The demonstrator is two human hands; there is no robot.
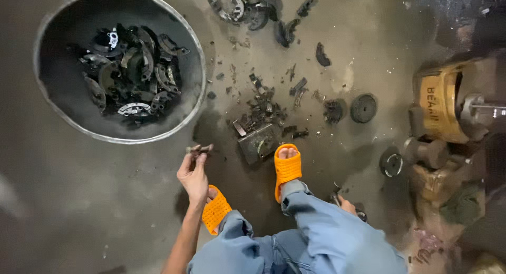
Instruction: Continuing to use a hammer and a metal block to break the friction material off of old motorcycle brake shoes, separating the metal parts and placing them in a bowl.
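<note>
Left hand (194, 174) pinching small dark metal piece (199, 148) lower centre; right hand (348, 204) mostly hidden behind knee, grip unclear. Risk: loose pinch drops piece short of metal tub (196, 89) upper left.

You stand on a stained concrete floor (95, 200). A round metal tub (196, 102) full of curved dark parts sits toward its far left corner. More curved parts (253, 10) lie scattered along the far edge. Mid-floor you have a small metal block (258, 143) among dark scraps, with a black disc (363, 108) beyond. A yellow machine housing (437, 102) rests at the right edge.
</note>
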